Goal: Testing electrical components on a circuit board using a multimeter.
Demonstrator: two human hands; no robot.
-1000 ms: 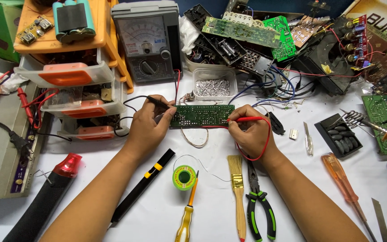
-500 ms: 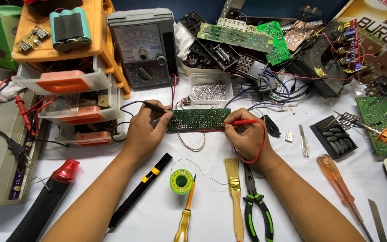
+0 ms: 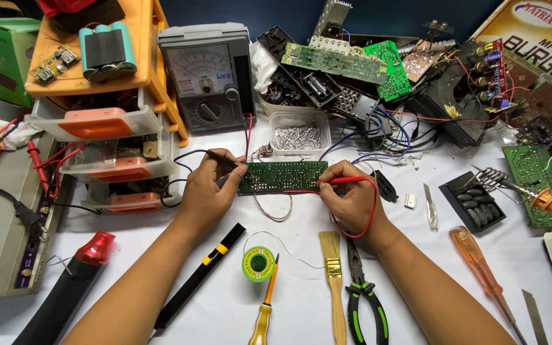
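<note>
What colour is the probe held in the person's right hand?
Red, a thin red probe in the right hand; head view.

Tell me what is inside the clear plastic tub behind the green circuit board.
The clear plastic tub holds a heap of small silvery metal parts; their exact kind is too small to tell, and whatever lies beneath the heap is covered.

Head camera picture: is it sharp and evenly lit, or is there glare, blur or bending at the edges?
Head view: light is bright and even, with only soft shadows under the left hand and right hand; the green circuit board between them looks sharp, with no motion blur; a mild sheen shows on the meter face; the wide lens bends the scene slightly toward the corners.
</note>
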